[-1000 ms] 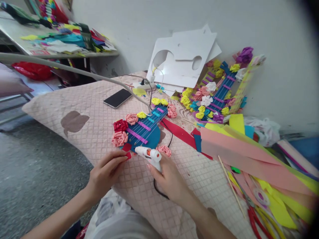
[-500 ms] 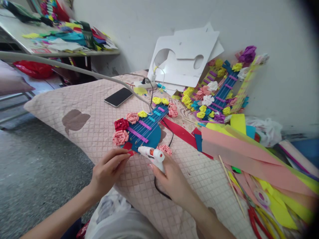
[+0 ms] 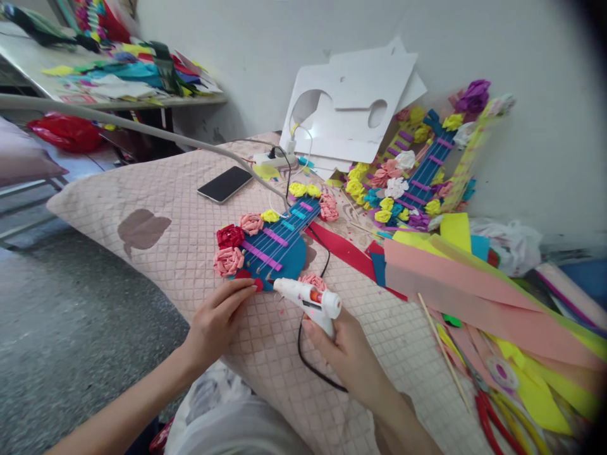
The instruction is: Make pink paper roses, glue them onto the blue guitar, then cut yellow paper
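Note:
A blue paper guitar (image 3: 289, 256) with purple and light-blue strips, strings and paper flowers lies on the quilted cloth. At its lower end, my left hand (image 3: 220, 319) has its fingers pressed together on a small red paper piece (image 3: 258, 285). My right hand (image 3: 353, 354) is wrapped round the handle of a white glue gun (image 3: 308, 298). The gun's nozzle points left, close to the guitar's lower edge and a little right of my left fingertips. A pink flower (image 3: 313, 282) is partly hidden behind the gun.
A black phone (image 3: 225, 184) and a power strip (image 3: 275, 158) lie farther back. White cut boards (image 3: 353, 120) and a second decorated guitar (image 3: 427, 170) lean on the wall. Crepe strips (image 3: 474, 291), a stick (image 3: 443, 351) and scissors (image 3: 493, 411) are at the right. A grey pole crosses the upper left.
My right hand has moved the glue gun to the right, away from my left fingertips. My left hand has shifted slightly right, still at the red piece.

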`<state>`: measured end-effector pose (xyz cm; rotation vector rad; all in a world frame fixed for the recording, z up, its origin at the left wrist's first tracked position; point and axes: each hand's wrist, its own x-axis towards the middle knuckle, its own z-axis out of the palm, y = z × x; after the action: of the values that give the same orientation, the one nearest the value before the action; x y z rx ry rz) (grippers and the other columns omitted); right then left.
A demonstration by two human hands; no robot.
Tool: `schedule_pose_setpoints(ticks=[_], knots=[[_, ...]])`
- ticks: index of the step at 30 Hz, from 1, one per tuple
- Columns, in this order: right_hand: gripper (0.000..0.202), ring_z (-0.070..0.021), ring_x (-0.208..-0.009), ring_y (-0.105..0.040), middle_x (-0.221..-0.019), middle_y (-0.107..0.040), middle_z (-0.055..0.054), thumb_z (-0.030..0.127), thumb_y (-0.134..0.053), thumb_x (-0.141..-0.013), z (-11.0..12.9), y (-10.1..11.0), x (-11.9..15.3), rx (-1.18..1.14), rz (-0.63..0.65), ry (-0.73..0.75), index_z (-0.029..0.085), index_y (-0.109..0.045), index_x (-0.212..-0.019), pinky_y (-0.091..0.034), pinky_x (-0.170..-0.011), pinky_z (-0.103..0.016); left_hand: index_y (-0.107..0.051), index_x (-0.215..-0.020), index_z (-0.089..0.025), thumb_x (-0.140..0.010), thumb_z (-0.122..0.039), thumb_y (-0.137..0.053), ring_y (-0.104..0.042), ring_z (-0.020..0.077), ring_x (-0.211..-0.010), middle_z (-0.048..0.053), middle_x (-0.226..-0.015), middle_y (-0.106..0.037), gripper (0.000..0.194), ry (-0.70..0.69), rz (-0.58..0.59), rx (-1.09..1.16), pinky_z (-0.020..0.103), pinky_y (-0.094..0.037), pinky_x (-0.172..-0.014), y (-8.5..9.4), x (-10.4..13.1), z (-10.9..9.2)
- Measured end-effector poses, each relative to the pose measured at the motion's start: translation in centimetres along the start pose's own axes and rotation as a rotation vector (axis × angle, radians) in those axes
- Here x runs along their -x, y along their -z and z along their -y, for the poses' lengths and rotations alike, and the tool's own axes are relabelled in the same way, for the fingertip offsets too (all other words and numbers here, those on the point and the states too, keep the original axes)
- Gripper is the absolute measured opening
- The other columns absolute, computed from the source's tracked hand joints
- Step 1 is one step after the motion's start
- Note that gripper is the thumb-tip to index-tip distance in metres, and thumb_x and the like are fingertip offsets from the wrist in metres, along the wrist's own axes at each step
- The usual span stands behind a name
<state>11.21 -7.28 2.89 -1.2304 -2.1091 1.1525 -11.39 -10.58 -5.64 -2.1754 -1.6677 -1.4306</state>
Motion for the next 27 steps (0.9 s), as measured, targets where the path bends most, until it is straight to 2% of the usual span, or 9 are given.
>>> schedule_pose_setpoints(ticks=[3, 7, 11, 16, 21, 27], knots=[[0.025, -0.0182, -0.067, -0.058, -0.062, -0.055, 0.001, 0.038, -0.047, -0.091, -0.02, 0.18, 0.18, -0.021, 0.006, -0.062, 0.021, -0.059, -0.106, -0.048, -0.061, -0.028, -0.062, -0.106, -0.017, -0.088, -0.008, -0.054, -0.064, 0.0129, -0.097, 0.004, -0.109, -0.065, 0.022, -0.003, -0.004, -0.022, 0.023, -0.052, -0.09, -0.07, 0.17, -0.02], [0.024, -0.0159, -0.057, -0.054, -0.056, -0.05, 0.003, 0.04, -0.048, -0.09, -0.11, 0.28, 0.34, -0.038, -0.006, -0.086, 0.021, -0.059, -0.099, -0.044, -0.052, -0.025, -0.062, -0.107, -0.018, -0.088, -0.008, -0.054, -0.063, 0.0132, -0.096, 0.004, -0.108, -0.064, 0.023, 0.001, 0.013, -0.042, 0.024, -0.053, -0.088, -0.21, 0.25, -0.1], [0.023, -0.0137, -0.053, -0.052, -0.06, -0.052, 0.003, 0.04, -0.049, -0.09, -0.19, 0.31, 0.37, -0.049, -0.018, -0.097, 0.02, -0.059, -0.098, -0.043, -0.049, -0.023, -0.062, -0.104, -0.018, -0.089, -0.011, -0.053, -0.063, 0.0148, -0.091, 0.005, -0.104, -0.065, 0.019, -0.008, 0.035, -0.047, 0.027, -0.054, -0.083, -0.35, 0.07, -0.28], [0.026, -0.0106, -0.05, -0.047, -0.066, -0.053, 0.002, 0.04, -0.048, -0.09, -0.2, 0.36, 0.36, -0.089, -0.028, -0.124, 0.018, -0.056, -0.101, -0.042, -0.046, -0.022, -0.062, -0.107, -0.017, -0.089, -0.013, -0.053, -0.062, 0.018, -0.095, 0.007, -0.106, -0.064, 0.021, -0.004, 0.058, -0.044, 0.033, -0.053, -0.085, -0.49, -0.13, -0.32], [0.027, -0.0105, -0.053, -0.048, -0.073, -0.056, 0.0, 0.042, -0.048, -0.091, -0.43, 0.4, 0.49, -0.127, -0.016, -0.133, 0.018, -0.056, -0.101, -0.043, -0.047, -0.022, -0.064, -0.104, -0.018, -0.089, -0.013, -0.052, -0.062, 0.0173, -0.093, 0.007, -0.105, -0.066, 0.02, -0.028, 0.069, -0.048, 0.033, -0.053, -0.083, -0.37, -0.29, -0.26], [0.034, -0.012, -0.056, -0.05, -0.075, -0.056, -0.001, 0.044, -0.048, -0.091, -0.65, 0.38, 0.46, -0.153, -0.027, -0.139, 0.02, -0.054, -0.115, -0.044, -0.048, -0.023, -0.062, -0.112, -0.02, -0.09, -0.016, -0.052, -0.057, 0.0225, -0.096, 0.005, -0.114, -0.068, 0.025, -0.105, 0.123, -0.193, 0.04, -0.046, -0.084, -0.03, -0.28, 0.05]])
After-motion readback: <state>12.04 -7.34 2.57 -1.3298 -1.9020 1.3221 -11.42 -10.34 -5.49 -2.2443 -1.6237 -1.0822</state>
